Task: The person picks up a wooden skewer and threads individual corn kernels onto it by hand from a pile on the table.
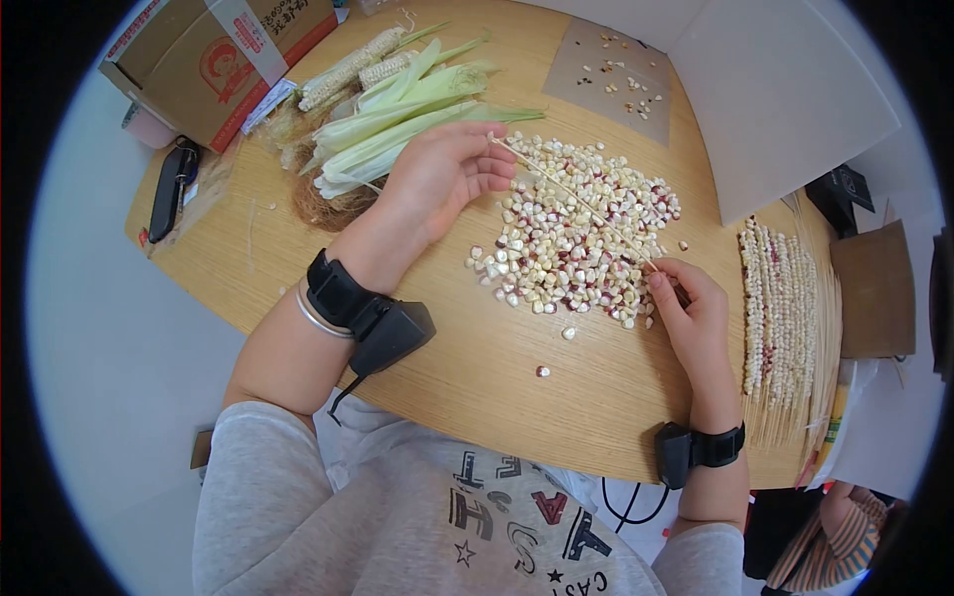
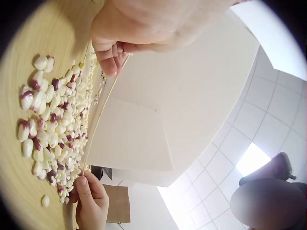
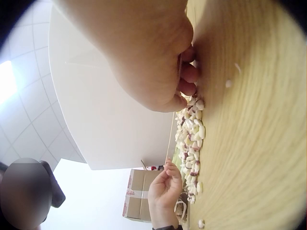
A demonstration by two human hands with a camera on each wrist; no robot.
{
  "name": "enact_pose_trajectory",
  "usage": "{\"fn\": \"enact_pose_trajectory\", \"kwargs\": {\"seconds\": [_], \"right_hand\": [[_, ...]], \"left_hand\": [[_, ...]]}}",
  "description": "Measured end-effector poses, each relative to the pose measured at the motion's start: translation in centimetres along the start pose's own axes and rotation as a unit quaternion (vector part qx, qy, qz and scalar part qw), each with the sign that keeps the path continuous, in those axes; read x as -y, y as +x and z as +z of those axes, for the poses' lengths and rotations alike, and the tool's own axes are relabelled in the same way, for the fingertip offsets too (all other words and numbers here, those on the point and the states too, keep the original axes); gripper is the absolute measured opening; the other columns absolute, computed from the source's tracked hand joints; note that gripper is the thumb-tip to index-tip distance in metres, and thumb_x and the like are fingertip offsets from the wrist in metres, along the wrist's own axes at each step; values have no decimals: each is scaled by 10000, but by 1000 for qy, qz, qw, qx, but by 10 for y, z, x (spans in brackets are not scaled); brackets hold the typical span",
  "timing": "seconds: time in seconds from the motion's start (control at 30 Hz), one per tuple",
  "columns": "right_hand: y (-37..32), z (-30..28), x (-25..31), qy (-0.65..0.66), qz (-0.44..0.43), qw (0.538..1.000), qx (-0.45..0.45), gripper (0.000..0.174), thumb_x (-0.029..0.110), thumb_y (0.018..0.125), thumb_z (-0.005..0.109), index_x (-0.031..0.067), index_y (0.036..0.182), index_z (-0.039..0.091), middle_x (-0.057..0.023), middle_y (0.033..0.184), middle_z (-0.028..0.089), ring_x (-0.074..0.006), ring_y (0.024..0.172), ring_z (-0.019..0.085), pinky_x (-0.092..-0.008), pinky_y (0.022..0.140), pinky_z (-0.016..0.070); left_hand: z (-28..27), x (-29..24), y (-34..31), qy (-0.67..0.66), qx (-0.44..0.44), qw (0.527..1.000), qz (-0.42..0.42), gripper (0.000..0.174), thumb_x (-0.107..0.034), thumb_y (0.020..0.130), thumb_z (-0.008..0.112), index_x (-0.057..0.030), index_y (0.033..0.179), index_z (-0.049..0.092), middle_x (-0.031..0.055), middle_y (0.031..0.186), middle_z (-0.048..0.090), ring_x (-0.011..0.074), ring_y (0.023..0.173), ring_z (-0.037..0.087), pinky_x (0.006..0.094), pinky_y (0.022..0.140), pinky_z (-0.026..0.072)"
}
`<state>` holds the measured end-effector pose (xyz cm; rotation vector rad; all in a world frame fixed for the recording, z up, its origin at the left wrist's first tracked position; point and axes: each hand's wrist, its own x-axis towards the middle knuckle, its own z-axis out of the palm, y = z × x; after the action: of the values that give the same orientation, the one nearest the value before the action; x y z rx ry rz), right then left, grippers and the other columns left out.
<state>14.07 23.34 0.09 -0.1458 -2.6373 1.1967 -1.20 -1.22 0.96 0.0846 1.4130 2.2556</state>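
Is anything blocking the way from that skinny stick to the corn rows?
Nothing visible stands between the right hand, pinching the stick, and the corn rows. The white panel is near their far end, outside that path.

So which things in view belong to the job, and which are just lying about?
Job, apparently:
thin stick, between left hand and right hand
loose kernels
kernel-strung sticks
corn ears, perhaps the kernels' source

Probably lying about:
cardboard box
pink cup
long black object
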Motion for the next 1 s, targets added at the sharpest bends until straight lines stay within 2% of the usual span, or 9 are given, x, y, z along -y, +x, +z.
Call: {"fn": "enact_pose_trajectory", "kwargs": {"seconds": [0.67, 1.0], "right_hand": [[0, 0, 3, 7, 5, 1000, -2, 169, 113, 809, 591, -10, 922, 615, -77, 740, 603, -106, 592, 530, -221, 530, 416], [0, -1, 3, 3, 6, 1000, 2, 168, 113, 808, 586, -11, 917, 616, -95, 764, 613, -128, 611, 550, -234, 550, 429]], "left_hand": [[3, 0, -1, 35, -14, 999, 3, 244, -63, 885, 420, 62, 1091, 461, 117, 853, 582, 147, 757, 578, 243, 674, 502], [9, -4, -5, 74, -30, 997, 19, 236, -73, 882, 440, 48, 1083, 470, 122, 882, 579, 161, 788, 583, 240, 696, 496]]}}
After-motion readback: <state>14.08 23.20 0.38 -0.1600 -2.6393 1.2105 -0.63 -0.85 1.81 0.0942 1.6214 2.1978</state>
